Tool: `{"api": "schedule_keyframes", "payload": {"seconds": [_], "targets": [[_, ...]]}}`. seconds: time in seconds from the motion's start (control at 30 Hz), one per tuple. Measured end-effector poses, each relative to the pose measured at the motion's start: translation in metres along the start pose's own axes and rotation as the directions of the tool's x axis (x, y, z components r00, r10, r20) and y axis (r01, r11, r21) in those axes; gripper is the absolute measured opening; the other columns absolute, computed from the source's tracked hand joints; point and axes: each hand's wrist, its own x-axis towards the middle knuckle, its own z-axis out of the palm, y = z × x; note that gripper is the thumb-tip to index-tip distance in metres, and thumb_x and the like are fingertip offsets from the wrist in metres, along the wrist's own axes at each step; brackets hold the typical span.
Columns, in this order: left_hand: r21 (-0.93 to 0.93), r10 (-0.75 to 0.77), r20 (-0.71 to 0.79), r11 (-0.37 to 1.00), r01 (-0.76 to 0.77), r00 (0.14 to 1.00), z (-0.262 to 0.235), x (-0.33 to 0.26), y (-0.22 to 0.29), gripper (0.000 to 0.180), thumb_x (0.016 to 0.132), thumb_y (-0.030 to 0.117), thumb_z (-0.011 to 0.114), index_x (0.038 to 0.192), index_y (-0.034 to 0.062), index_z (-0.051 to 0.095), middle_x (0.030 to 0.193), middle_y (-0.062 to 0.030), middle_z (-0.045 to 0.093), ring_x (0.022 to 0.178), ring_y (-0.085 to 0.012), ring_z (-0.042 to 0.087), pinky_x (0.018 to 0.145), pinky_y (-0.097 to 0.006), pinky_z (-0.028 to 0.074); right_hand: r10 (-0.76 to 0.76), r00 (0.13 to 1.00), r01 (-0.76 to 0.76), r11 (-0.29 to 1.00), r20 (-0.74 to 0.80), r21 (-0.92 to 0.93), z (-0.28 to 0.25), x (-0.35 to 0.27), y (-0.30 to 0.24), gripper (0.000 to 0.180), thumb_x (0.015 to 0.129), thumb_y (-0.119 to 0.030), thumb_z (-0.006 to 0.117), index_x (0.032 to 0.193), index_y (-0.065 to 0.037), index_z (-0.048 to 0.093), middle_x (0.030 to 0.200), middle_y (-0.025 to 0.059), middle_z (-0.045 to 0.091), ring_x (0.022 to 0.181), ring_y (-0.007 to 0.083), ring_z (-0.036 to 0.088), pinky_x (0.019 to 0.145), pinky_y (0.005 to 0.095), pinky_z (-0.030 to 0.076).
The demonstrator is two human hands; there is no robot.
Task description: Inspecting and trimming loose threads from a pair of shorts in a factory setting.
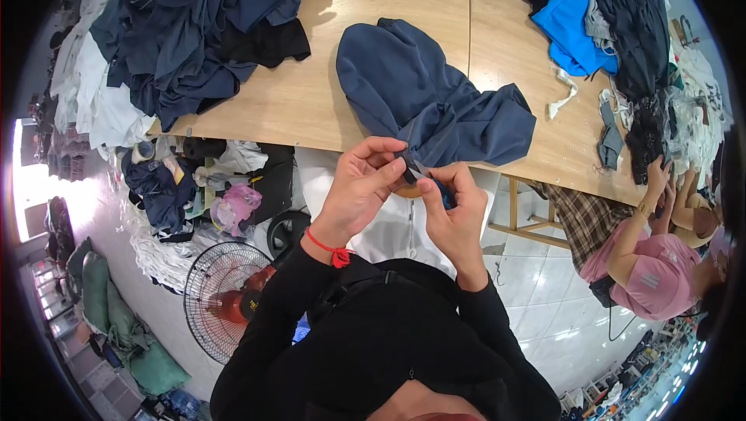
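Observation:
A dark navy garment (439,90) lies bunched on the wooden table, one end reaching its near edge. My left hand (364,188), with a red string round the wrist, pinches a dark edge of this garment between thumb and fingers. Close against it, my right hand (454,215) is closed round small thread snips (447,195) with a blue handle. A greyish blade-like tip shows between the two hands, by the pinched cloth. My fingers partly hide the snips and the garment's edge.
Dark clothes (194,24) are heaped at the table's far left. More garments, one bright blue (573,24), lie far right. A floor fan (225,300) stands left of me. At right, a person in a pink shirt (653,265) works at the table (311,122).

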Motion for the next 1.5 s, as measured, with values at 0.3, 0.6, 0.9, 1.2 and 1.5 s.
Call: {"api": "schedule_keyframes", "payload": {"seconds": [0.3,0.6,0.9,1.2,1.5], "targets": [[-0.026,0.029,0.023,0.999,-0.028,0.999,-0.002,0.000,-0.001,0.027,0.102,-0.002,0.069,0.129,0.0036,0.066,0.114,-0.0096,0.076,0.104,-0.0195,0.075,0.094,-0.037,0.061,-0.006,1.000,0.006,1.000,-0.006,-0.011,-0.002,0.002,-0.003,0.019,0.100,-0.015,0.079,0.095,-0.001,0.068,0.070,0.0058,0.067,0.059,0.0098,0.056,0.055,0.0264,0.042],[0.003,0.015,0.021,1.000,-0.016,1.000,-0.002,0.000,-0.001,0.026,0.102,-0.003,0.069,0.127,0.0032,0.068,0.113,-0.0098,0.077,0.102,-0.0191,0.075,0.094,-0.036,0.061,0.000,1.000,0.000,1.000,-0.006,0.004,-0.002,0.001,0.001,0.020,0.099,-0.015,0.080,0.093,0.000,0.067,0.070,0.0061,0.067,0.059,0.0091,0.056,0.055,0.0261,0.042],[0.020,0.029,0.005,0.999,-0.030,1.000,-0.001,-0.001,0.001,0.026,0.102,-0.005,0.068,0.127,0.0014,0.067,0.113,-0.0106,0.075,0.101,-0.0192,0.074,0.093,-0.037,0.061,0.036,0.999,-0.037,0.998,0.021,0.057,-0.002,0.003,-0.001,0.017,0.102,-0.010,0.076,0.093,0.001,0.066,0.076,0.0041,0.069,0.066,0.0067,0.059,0.062,0.0240,0.046],[0.999,0.707,-0.035,0.045,0.005,0.706,-0.095,0.002,0.113,0.041,0.097,0.005,0.073,0.138,0.0043,0.065,0.132,-0.0067,0.069,0.118,-0.0183,0.063,0.095,-0.029,0.052,0.350,0.856,-0.219,0.912,-0.381,0.346,-0.092,0.017,0.053,0.023,0.114,-0.026,0.059,0.114,-0.004,0.066,0.078,-0.0066,0.055,0.063,-0.0009,0.042,0.052,0.0172,0.027],[0.983,0.377,0.007,0.166,-0.075,0.926,-0.054,0.036,0.034,0.016,0.093,0.000,0.075,0.108,-0.0052,0.073,0.100,-0.0147,0.076,0.087,-0.0221,0.076,0.079,-0.031,0.060,0.437,0.782,-0.260,0.877,-0.445,0.404,-0.098,-0.004,0.063,0.010,0.107,-0.016,0.070,0.110,-0.006,0.069,0.076,-0.0041,0.056,0.051,-0.0001,0.037,0.046,0.0199,0.022]]}}
